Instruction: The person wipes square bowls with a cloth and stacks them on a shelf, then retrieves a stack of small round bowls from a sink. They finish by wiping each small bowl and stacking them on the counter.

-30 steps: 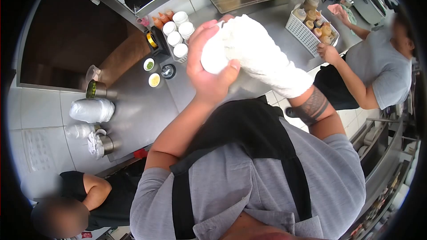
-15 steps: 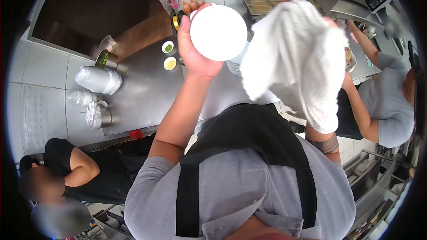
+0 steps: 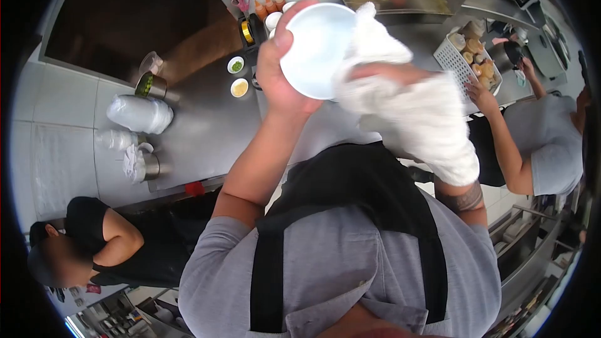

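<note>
A white bowl (image 3: 316,50) is held up over the steel counter by my left hand (image 3: 282,75), thumb at its rim and fingers behind it. My right hand (image 3: 391,74), smeared by motion, grips a white cloth (image 3: 432,112). Part of the cloth touches the bowl's right side, and the rest hangs over my right forearm. The fingertips of my right hand are hidden in the cloth.
Small bowls of green bits (image 3: 236,64) and yellow bits (image 3: 240,87) stand on the steel counter (image 3: 206,131). Orange bottles (image 3: 270,5) are behind. At right, a co-worker (image 3: 538,141) touches a white basket (image 3: 452,62); another person (image 3: 138,238) is lower left.
The cloth in my right hand has moved left and down against the bowl. My left hand has tilted the bowl and shifted it slightly right. The basket at right now shows fully.
</note>
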The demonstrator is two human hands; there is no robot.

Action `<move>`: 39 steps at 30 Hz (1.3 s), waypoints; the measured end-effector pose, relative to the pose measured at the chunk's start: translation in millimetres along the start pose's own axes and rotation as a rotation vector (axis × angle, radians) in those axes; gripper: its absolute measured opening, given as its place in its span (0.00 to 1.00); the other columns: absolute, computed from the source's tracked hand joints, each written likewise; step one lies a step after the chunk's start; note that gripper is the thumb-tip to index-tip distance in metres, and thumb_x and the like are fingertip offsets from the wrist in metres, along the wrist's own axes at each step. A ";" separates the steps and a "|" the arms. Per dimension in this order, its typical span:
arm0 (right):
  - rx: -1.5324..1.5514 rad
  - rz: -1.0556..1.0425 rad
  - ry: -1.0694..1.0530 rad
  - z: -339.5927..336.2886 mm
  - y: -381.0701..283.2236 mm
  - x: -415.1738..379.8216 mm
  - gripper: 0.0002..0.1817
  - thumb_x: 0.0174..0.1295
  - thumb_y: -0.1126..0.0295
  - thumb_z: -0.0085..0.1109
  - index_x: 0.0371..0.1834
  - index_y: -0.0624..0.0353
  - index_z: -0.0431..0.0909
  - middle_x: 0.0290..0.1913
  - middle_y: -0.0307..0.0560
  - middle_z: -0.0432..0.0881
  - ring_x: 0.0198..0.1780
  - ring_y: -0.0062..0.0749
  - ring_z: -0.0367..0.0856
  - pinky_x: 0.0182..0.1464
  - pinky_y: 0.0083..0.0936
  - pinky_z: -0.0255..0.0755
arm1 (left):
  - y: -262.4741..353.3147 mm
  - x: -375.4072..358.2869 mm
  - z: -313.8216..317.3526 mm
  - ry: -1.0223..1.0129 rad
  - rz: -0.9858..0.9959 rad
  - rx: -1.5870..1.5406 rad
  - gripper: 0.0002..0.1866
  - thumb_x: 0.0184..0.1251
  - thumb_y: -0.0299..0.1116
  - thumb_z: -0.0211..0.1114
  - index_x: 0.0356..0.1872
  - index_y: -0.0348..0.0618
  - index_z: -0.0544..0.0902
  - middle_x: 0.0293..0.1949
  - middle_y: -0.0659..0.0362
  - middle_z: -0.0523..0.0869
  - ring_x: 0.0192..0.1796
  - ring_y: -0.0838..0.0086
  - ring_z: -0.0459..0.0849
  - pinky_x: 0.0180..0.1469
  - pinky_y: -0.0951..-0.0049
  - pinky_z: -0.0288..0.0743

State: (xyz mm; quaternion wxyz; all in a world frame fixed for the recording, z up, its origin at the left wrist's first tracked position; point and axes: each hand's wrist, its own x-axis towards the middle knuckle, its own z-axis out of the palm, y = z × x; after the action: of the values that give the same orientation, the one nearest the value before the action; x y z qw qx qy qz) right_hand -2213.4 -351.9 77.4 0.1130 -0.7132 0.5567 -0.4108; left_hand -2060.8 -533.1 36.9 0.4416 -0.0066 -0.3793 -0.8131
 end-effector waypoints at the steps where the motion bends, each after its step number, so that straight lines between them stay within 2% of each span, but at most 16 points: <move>1: 0.059 0.180 -0.010 -7.4 -0.5 -7.4 0.17 0.73 0.67 0.61 0.63 0.57 0.81 0.64 0.48 0.84 0.62 0.37 0.85 0.60 0.36 0.80 | 2.8 2.8 -0.2 0.014 -0.015 -0.085 0.38 0.71 0.57 0.56 0.72 0.38 0.74 0.69 0.41 0.78 0.69 0.47 0.79 0.73 0.47 0.72; 2: 0.059 0.174 -0.022 -8.9 -4.4 -8.7 0.17 0.73 0.67 0.61 0.63 0.57 0.81 0.64 0.48 0.84 0.62 0.37 0.85 0.60 0.36 0.80 | 8.5 5.9 -2.1 0.029 -0.002 -0.039 0.39 0.69 0.61 0.57 0.72 0.42 0.74 0.69 0.41 0.78 0.69 0.45 0.80 0.69 0.43 0.76; 4: 0.277 0.320 0.386 -11.2 -9.6 -11.8 0.30 0.73 0.51 0.65 0.67 0.64 0.76 0.66 0.57 0.81 0.65 0.49 0.82 0.67 0.48 0.76 | 13.8 10.6 -9.8 -0.005 0.000 -0.046 0.39 0.69 0.62 0.57 0.72 0.43 0.74 0.69 0.41 0.78 0.69 0.44 0.79 0.68 0.40 0.77; 9: 1.049 0.272 0.609 7.8 0.2 -28.5 0.25 0.74 0.59 0.65 0.68 0.63 0.77 0.67 0.53 0.82 0.69 0.39 0.80 0.69 0.36 0.74 | 15.3 9.6 0.9 -0.055 -0.010 -0.045 0.39 0.69 0.63 0.58 0.72 0.45 0.73 0.69 0.40 0.79 0.69 0.42 0.79 0.67 0.36 0.78; 11: 1.305 0.218 0.622 13.8 5.1 -36.5 0.24 0.74 0.63 0.65 0.68 0.63 0.78 0.67 0.52 0.82 0.70 0.34 0.79 0.70 0.31 0.73 | 13.1 10.3 10.2 -0.112 0.014 -0.129 0.35 0.73 0.55 0.59 0.70 0.37 0.77 0.61 0.48 0.86 0.61 0.56 0.87 0.63 0.54 0.83; 13: 1.443 0.187 0.631 15.4 5.8 -40.6 0.23 0.74 0.66 0.65 0.69 0.62 0.79 0.67 0.51 0.82 0.71 0.30 0.78 0.71 0.27 0.72 | 13.0 11.5 17.3 -0.116 0.009 -0.130 0.35 0.73 0.55 0.59 0.70 0.37 0.77 0.61 0.48 0.86 0.61 0.56 0.87 0.63 0.54 0.83; 15: 1.435 0.228 0.645 9.4 -0.4 -37.2 0.30 0.73 0.66 0.66 0.76 0.63 0.72 0.72 0.51 0.80 0.73 0.29 0.76 0.74 0.26 0.70 | 11.7 13.3 17.9 -0.120 0.003 -0.128 0.35 0.74 0.55 0.58 0.70 0.37 0.77 0.61 0.48 0.86 0.61 0.56 0.87 0.64 0.54 0.83; 17: 0.376 0.423 0.535 2.0 -26.3 -27.7 0.30 0.73 0.66 0.66 0.75 0.65 0.72 0.70 0.52 0.81 0.70 0.29 0.78 0.72 0.26 0.71 | 10.3 16.6 15.4 -0.200 -0.004 -0.187 0.35 0.75 0.56 0.57 0.70 0.37 0.77 0.61 0.49 0.86 0.62 0.56 0.87 0.64 0.54 0.83; 19: 0.535 0.486 0.696 13.5 -18.7 -42.0 0.27 0.73 0.70 0.62 0.73 0.68 0.74 0.62 0.51 0.86 0.62 0.29 0.83 0.66 0.26 0.74 | 9.7 17.1 18.5 -0.182 -0.025 -0.214 0.35 0.75 0.56 0.57 0.70 0.37 0.77 0.61 0.50 0.86 0.62 0.57 0.87 0.64 0.54 0.83; 22: 0.422 0.464 0.594 17.6 -16.5 -49.2 0.27 0.72 0.72 0.61 0.73 0.67 0.74 0.64 0.51 0.84 0.63 0.29 0.82 0.66 0.26 0.74 | 4.7 10.9 16.8 -0.122 -0.071 -0.254 0.34 0.76 0.56 0.57 0.69 0.38 0.78 0.61 0.51 0.86 0.62 0.57 0.86 0.64 0.54 0.82; 24: 0.413 0.600 0.560 18.8 -16.0 -49.3 0.27 0.71 0.72 0.62 0.73 0.67 0.74 0.67 0.51 0.82 0.65 0.30 0.81 0.68 0.26 0.72 | 0.7 9.4 14.1 -0.077 -0.097 -0.276 0.34 0.76 0.56 0.57 0.69 0.38 0.78 0.61 0.51 0.87 0.62 0.57 0.86 0.64 0.54 0.82; 27: 0.458 0.536 0.573 22.3 -17.1 -49.9 0.28 0.71 0.73 0.61 0.75 0.66 0.73 0.67 0.50 0.82 0.65 0.29 0.80 0.68 0.26 0.72 | -2.3 6.8 8.8 -0.092 -0.121 -0.316 0.33 0.76 0.55 0.57 0.69 0.38 0.78 0.60 0.51 0.87 0.62 0.57 0.86 0.64 0.53 0.82; 30: 0.494 0.547 0.519 16.7 -2.8 -57.8 0.30 0.71 0.72 0.61 0.76 0.64 0.71 0.67 0.50 0.82 0.65 0.29 0.81 0.68 0.26 0.72 | -2.3 6.7 6.5 -0.070 -0.123 -0.267 0.37 0.71 0.61 0.60 0.70 0.42 0.77 0.64 0.49 0.84 0.65 0.52 0.84 0.67 0.48 0.79; 34: 0.551 0.492 0.630 23.1 -20.0 -52.4 0.30 0.72 0.71 0.61 0.78 0.62 0.70 0.68 0.50 0.81 0.65 0.29 0.81 0.69 0.26 0.71 | 1.7 7.5 12.2 -0.137 -0.053 -0.239 0.36 0.73 0.57 0.59 0.70 0.38 0.76 0.62 0.49 0.85 0.63 0.55 0.86 0.65 0.53 0.81; 37: 0.674 0.680 0.599 22.3 -22.2 -52.5 0.29 0.73 0.70 0.61 0.77 0.62 0.71 0.69 0.51 0.81 0.66 0.31 0.80 0.69 0.27 0.71 | 5.4 7.7 21.2 -0.110 -0.025 -0.185 0.35 0.74 0.54 0.59 0.71 0.37 0.75 0.60 0.48 0.86 0.61 0.56 0.87 0.63 0.54 0.83; 39: 0.270 0.488 0.543 26.4 -19.2 -52.4 0.30 0.78 0.58 0.58 0.77 0.63 0.70 0.70 0.49 0.79 0.66 0.34 0.80 0.68 0.32 0.73 | 5.1 8.2 23.1 -0.088 -0.024 -0.140 0.35 0.74 0.54 0.59 0.71 0.37 0.74 0.60 0.48 0.86 0.61 0.56 0.87 0.63 0.53 0.83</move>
State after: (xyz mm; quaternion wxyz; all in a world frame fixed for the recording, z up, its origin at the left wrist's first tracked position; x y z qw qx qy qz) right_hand -2183.4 -306.5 48.4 0.1490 -0.4038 0.6604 -0.6153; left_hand -2069.6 -526.2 59.2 0.4130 -0.0687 -0.3405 -0.8419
